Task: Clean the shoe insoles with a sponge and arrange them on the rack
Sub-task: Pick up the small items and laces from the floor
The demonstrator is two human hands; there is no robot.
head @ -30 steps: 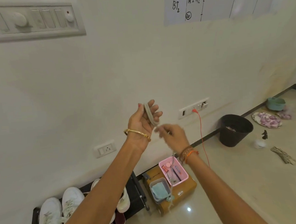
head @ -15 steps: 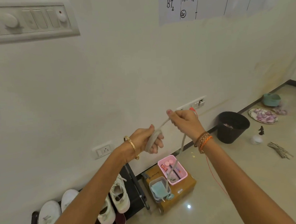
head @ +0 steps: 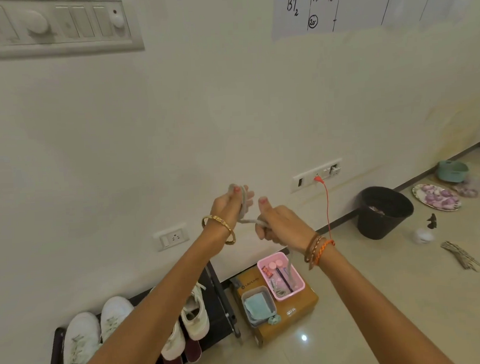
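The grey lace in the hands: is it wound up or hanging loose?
Mostly wound up. The grey lace loops around the left hand, and a short stretch runs to the right hand, which grips it.

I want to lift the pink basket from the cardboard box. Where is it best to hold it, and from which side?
Probably take the pink basket by its raised rim on the long side toward the open floor, coming from above. It sits upright on the cardboard box, its open top faces up, and the grey tub crowds its other long side, near the shoe rack.
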